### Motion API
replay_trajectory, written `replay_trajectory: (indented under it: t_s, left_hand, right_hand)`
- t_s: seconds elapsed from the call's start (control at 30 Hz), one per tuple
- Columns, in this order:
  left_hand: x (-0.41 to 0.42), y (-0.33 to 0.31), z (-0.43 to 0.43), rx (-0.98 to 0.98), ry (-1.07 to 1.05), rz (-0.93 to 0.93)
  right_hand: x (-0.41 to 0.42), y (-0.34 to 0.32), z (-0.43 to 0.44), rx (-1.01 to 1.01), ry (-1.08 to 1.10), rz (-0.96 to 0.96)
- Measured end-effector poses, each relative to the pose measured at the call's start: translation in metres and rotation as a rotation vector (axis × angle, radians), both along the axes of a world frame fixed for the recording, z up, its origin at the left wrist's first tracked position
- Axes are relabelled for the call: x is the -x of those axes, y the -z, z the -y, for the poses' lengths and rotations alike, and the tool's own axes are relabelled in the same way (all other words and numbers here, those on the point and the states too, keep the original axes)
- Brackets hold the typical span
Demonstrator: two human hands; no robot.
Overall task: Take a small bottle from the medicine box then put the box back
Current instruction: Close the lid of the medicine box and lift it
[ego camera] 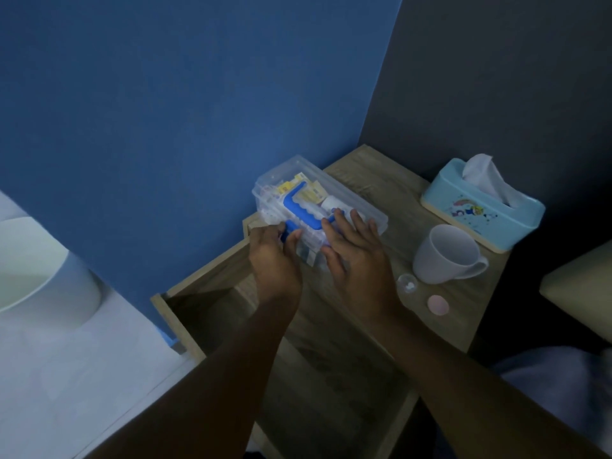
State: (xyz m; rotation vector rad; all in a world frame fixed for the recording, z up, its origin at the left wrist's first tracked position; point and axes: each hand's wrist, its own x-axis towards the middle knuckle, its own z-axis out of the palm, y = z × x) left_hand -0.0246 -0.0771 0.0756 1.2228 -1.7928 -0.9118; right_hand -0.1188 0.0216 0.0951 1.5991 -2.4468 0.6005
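Far left: pale rounded bin [43,276] on a light floor, blue wall [182,111] behind. Next over, open wooden drawer [172,313] pulled out of the nightstand [364,180], inside mostly dark and hard to make out.

Then the left hand [271,260], fingers curled around the near left corner of the medicine box [351,190], right by a blue latch [291,231]. Pretty much clamped on that corner, though the exact contact with the latch is too murky to call.

Clear plastic medicine box sitting on the nightstand top, lid on, blue handle [304,207] across it, yellow packets [304,190] and something white visible through the plastic.

Right hand [357,256] flat on the lid's near right part, fingers spread and straight, pressing rather than gripping.

Just right of that hand: small clear bottle [408,283] on the wood, white bits inside, pink cap [437,304] lying next to it. White mug [445,255] behind those, then a light blue tissue box [480,207] with a tissue poking up, against the dark wall.
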Motion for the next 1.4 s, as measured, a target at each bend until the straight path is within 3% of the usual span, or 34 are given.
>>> replay_trajectory:
  t_s: [0.17,0.33,0.6,0.7,0.8,0.93,1.03,1.13,1.3,1.4]
  left_hand:
    - [-0.008,0.014,-0.013,0.149,0.193,0.099]
    - [-0.016,0.019,-0.019,0.020,0.459,0.146]
    - [-0.036,0.018,-0.007,0.044,0.725,0.376]
    - [-0.036,0.011,-0.003,-0.099,0.538,0.391]
    - [-0.041,0.002,0.014,-0.092,0.428,0.447]
    - [-0.041,-0.015,0.043,-0.128,0.244,0.271]
    - [-0.028,-0.023,0.064,-0.272,0.155,0.236]
    - [-0.011,-0.028,0.080,-0.331,0.116,0.156]
    - [0.005,-0.023,0.095,-0.400,0.203,0.104]
    - [0.006,-0.025,0.098,-0.442,0.198,0.046]
  right_hand:
    - [-0.001,-0.001,-0.001,0.011,-0.003,0.017]
    - [0.001,-0.001,-0.003,0.032,-0.031,0.026]
    - [0.001,-0.002,-0.004,0.085,-0.019,0.065]
    - [-0.003,-0.007,-0.001,0.094,0.017,0.103]
    - [-0.003,-0.017,0.004,0.133,0.058,0.234]
    - [0.003,-0.027,0.000,0.259,0.262,0.503]
    - [0.009,-0.026,-0.002,0.317,0.436,0.693]
    - [0.014,-0.025,-0.003,0.316,0.497,0.872]
    - [0.017,-0.020,0.000,0.328,0.511,0.858]
    - [0.024,-0.022,0.005,0.365,0.591,0.944]
